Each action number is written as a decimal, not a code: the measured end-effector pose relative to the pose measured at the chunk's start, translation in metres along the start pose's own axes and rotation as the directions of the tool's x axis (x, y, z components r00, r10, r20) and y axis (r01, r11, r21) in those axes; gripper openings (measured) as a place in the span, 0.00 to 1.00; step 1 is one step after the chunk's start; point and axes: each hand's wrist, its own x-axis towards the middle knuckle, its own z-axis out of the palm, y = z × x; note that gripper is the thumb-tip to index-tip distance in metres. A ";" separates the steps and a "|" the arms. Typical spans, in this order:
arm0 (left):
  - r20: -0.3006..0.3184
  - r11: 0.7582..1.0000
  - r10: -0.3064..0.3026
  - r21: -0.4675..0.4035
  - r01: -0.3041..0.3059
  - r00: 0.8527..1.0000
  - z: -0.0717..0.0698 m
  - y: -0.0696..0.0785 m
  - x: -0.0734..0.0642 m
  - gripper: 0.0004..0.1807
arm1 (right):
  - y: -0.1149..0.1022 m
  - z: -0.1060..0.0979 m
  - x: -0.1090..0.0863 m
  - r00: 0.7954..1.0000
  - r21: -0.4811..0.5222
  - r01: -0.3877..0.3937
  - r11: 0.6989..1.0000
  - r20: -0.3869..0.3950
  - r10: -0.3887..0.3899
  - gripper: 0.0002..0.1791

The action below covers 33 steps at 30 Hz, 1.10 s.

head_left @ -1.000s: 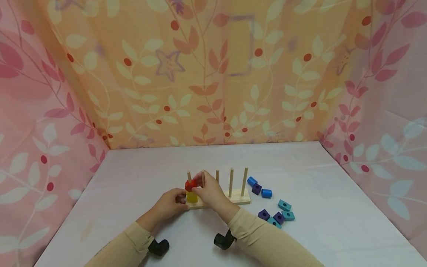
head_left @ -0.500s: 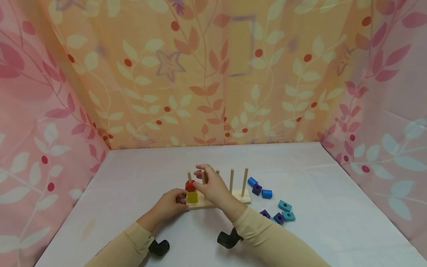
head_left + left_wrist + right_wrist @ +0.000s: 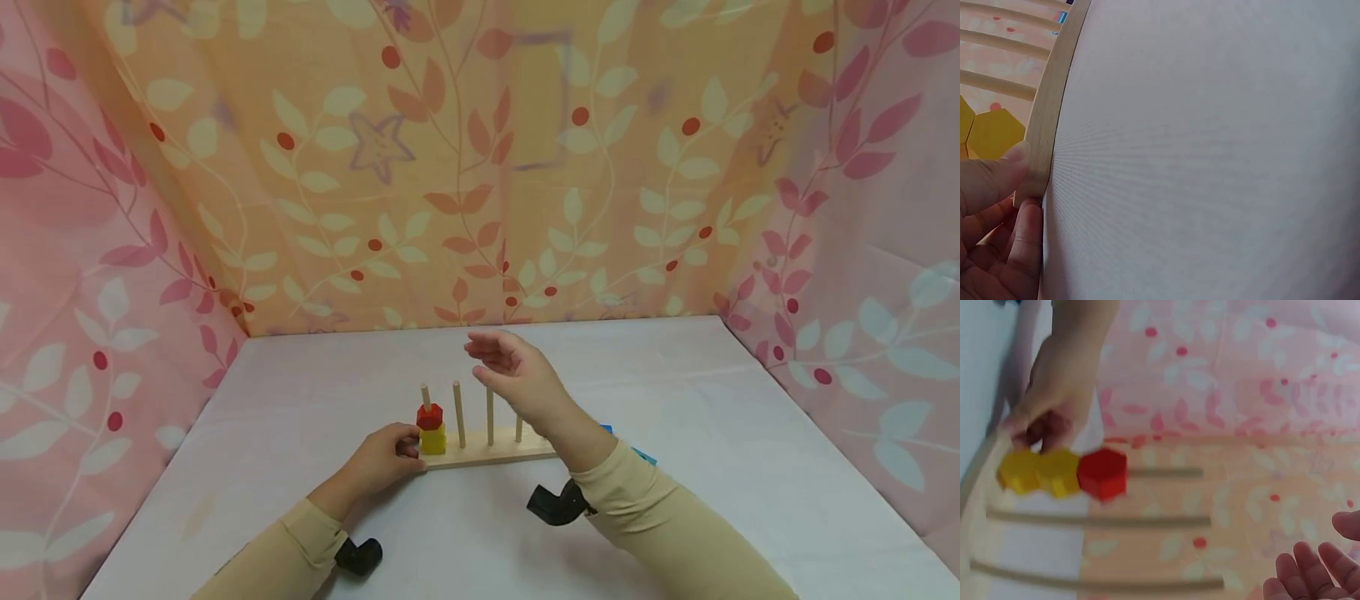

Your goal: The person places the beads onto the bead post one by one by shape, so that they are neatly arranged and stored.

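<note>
A wooden peg board (image 3: 495, 450) with upright pegs stands on the table. On its leftmost peg sit two yellow blocks (image 3: 1054, 474) with a red hexagonal block (image 3: 430, 417) on top, and bare peg shows above them. My left hand (image 3: 382, 457) pinches the left end of the board, its thumb beside the yellow blocks in the left wrist view. Raised over the middle and right pegs, my right hand (image 3: 513, 375) is empty, with fingers loosely extended and apart from the blocks. My right hand and forearm hide the rightmost peg.
Right of the board, a blue block (image 3: 606, 430) and a teal block (image 3: 645, 457) peek out from behind the right forearm. White cloth covers the table (image 3: 300, 383). Patterned curtains (image 3: 465, 167) stand behind and at both sides.
My right hand has let go of the red block and moved up and to the right, away from its peg. The left hand stays at the board's end.
</note>
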 end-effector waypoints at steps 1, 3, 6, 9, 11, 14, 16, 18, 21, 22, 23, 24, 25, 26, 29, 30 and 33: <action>0.000 1.000 0.000 0.000 0.000 1.000 0.000 0.000 0.001 0.24 | -0.001 -0.007 0.000 1.000 -0.002 0.003 1.000 -0.008 -0.003 0.20; 0.005 1.000 0.003 0.004 -0.003 1.000 0.000 -0.001 0.001 0.23 | -0.001 -0.022 -0.002 0.999 -0.013 0.001 1.000 -0.033 -0.001 0.19; 0.011 1.000 0.021 0.013 -0.021 1.000 0.000 -0.003 0.001 0.23 | 0.003 -0.048 -0.005 0.996 -0.056 -0.031 0.998 -0.085 0.026 0.18; 0.013 0.999 0.025 0.021 -0.025 1.000 0.000 -0.003 0.001 0.23 | 0.011 -0.075 -0.009 0.990 -0.125 -0.072 0.990 -0.126 0.056 0.17; 0.012 0.999 0.022 0.024 -0.022 1.000 0.000 -0.003 0.001 0.24 | 0.018 -0.091 -0.013 0.986 -0.189 -0.101 0.977 -0.147 0.073 0.17; 0.009 1.000 0.009 0.023 -0.009 1.000 0.001 -0.005 0.002 0.24 | 0.030 -0.114 -0.020 0.981 -0.268 -0.149 0.952 -0.159 0.109 0.15; 0.007 1.000 0.007 0.029 -0.008 1.000 0.001 -0.005 0.003 0.24 | 0.040 -0.126 -0.025 0.977 -0.319 -0.192 0.928 -0.157 0.148 0.15; 0.005 1.000 0.000 0.029 0.000 1.000 0.001 -0.005 0.004 0.24 | 0.050 -0.137 -0.032 0.969 -0.352 -0.239 0.905 -0.141 0.201 0.14; 0.003 1.000 -0.009 0.027 0.009 1.000 0.002 -0.005 0.003 0.24 | 0.063 -0.149 -0.042 0.953 -0.390 -0.304 0.869 -0.105 0.286 0.15; 0.002 1.000 -0.012 0.022 0.012 1.000 0.001 -0.004 0.003 0.24 | 0.067 -0.152 -0.046 0.947 -0.401 -0.320 0.858 -0.094 0.309 0.15; 0.002 1.000 -0.014 0.018 0.014 1.000 0.001 -0.003 0.002 0.24 | 0.070 -0.156 -0.049 0.941 -0.412 -0.333 0.848 -0.083 0.329 0.15; 0.000 1.000 -0.010 0.015 0.010 1.000 0.001 -0.003 0.002 0.24 | 0.072 -0.158 -0.052 0.935 -0.423 -0.343 0.839 -0.074 0.346 0.15; -0.002 1.000 -0.003 0.015 0.003 1.000 0.001 -0.003 0.002 0.24 | 0.074 -0.162 -0.056 0.931 -0.434 -0.351 0.830 -0.065 0.360 0.15; -0.003 1.000 0.003 0.015 -0.003 1.000 0.000 -0.002 0.001 0.24 | 0.076 -0.165 -0.059 0.926 -0.445 -0.358 0.821 -0.059 0.372 0.15; -0.002 1.000 0.006 0.016 -0.006 1.000 0.000 -0.002 0.001 0.24 | 0.081 -0.173 -0.068 0.915 -0.460 -0.370 0.808 -0.028 0.403 0.16; -0.003 1.000 0.007 0.018 -0.007 1.000 0.000 -0.001 0.001 0.24 | 0.084 -0.176 -0.071 0.910 -0.459 -0.376 0.805 -0.018 0.415 0.16; 0.002 1.000 -0.002 0.020 0.002 1.000 0.000 -0.001 0.000 0.24 | 0.092 -0.183 -0.081 0.885 -0.454 -0.409 0.791 0.013 0.465 0.17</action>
